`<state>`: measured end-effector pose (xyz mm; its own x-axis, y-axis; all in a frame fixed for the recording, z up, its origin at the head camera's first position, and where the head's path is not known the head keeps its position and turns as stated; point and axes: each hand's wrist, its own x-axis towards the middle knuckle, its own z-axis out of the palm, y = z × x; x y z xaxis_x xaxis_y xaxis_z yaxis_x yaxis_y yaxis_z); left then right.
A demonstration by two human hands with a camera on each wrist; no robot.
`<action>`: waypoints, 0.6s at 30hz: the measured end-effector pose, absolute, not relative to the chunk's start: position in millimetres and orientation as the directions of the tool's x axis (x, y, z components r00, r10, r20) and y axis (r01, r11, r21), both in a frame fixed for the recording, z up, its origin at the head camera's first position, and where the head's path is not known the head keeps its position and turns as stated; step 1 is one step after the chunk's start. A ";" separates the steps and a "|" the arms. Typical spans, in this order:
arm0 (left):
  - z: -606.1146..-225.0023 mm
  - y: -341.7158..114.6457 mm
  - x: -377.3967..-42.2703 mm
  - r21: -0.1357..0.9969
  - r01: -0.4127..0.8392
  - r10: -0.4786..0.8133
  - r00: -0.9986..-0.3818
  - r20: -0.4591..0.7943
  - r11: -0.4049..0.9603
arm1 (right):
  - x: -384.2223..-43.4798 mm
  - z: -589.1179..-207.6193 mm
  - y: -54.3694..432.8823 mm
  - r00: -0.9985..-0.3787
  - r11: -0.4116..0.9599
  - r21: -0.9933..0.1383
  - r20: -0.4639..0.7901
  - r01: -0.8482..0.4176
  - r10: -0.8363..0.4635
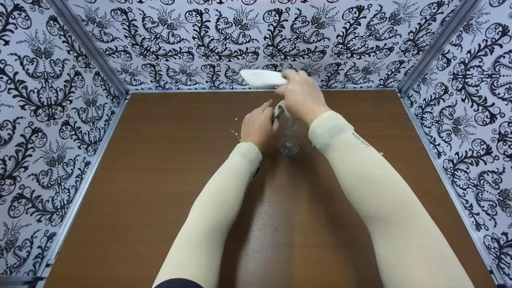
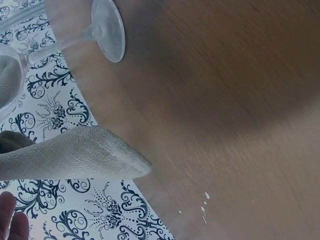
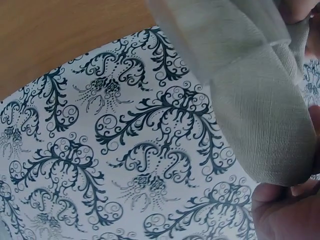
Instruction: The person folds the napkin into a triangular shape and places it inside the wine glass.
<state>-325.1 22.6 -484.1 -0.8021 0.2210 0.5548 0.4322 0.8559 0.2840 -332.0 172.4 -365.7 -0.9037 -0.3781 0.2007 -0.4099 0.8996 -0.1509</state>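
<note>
A clear stemmed glass [image 1: 289, 145] stands near the table's back, between my hands. In the left wrist view, grey cloth shows inside its bowl. Through the clear wall of the bowl, the right wrist view shows a napkin [image 3: 260, 115] rising past the rim. My right hand [image 1: 303, 96] pinches the napkin above the glass; a pale pointed part [image 1: 262, 78] sticks out leftward. My left hand [image 1: 258, 124] is beside the glass, fingers at a small grey part of the cloth. A tapered cloth end [image 2: 85, 155] hangs beside the glass in the left wrist view.
The brown wooden table [image 1: 172, 168] extends to both sides and toward me. Small white bits [image 2: 204, 207] lie on it left of the glass. Patterned panels [image 1: 224, 48] stand along the back and both sides.
</note>
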 end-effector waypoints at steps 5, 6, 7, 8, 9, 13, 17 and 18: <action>-482.8 21.0 -324.8 0.294 0.422 0.225 -0.822 0.524 0.858 | -330.0 -366.3 187.6 -0.915 0.903 -0.199 0.222 -0.382 -0.338; -482.4 20.8 -324.6 0.297 0.420 0.224 -0.825 0.519 0.858 | -328.9 -366.2 190.1 -0.915 0.898 -0.221 0.227 -0.381 -0.333; -482.2 20.7 -324.5 0.302 0.420 0.223 -0.827 0.517 0.856 | -327.4 -366.0 192.6 -0.915 0.891 -0.244 0.232 -0.383 -0.330; -481.9 20.6 -324.3 0.304 0.419 0.222 -0.828 0.515 0.856 | -325.7 -365.8 195.2 -0.913 0.884 -0.263 0.242 -0.386 -0.327; -481.9 20.7 -324.4 0.307 0.420 0.221 -0.828 0.515 0.854 | -323.8 -365.6 197.8 -0.909 0.878 -0.273 0.254 -0.394 -0.329; -482.2 20.9 -324.6 0.311 0.419 0.220 -0.829 0.514 0.853 | -316.4 -365.0 210.2 -0.906 0.856 -0.324 0.277 -0.402 -0.320; -482.6 20.2 -325.4 0.302 0.413 0.228 -0.838 0.496 0.859 | -310.9 -365.5 225.6 -0.935 0.848 -0.404 0.231 -0.343 -0.268; -482.4 19.9 -325.3 0.300 0.413 0.231 -0.838 0.494 0.860 | -309.7 -366.4 229.3 -0.939 0.849 -0.411 0.228 -0.333 -0.259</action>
<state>-325.3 19.9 -482.4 -0.8382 0.2308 0.4941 0.4133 0.8599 0.2995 -309.7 229.3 -366.4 -0.9388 -0.2586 0.2276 -0.3334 0.8486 -0.4108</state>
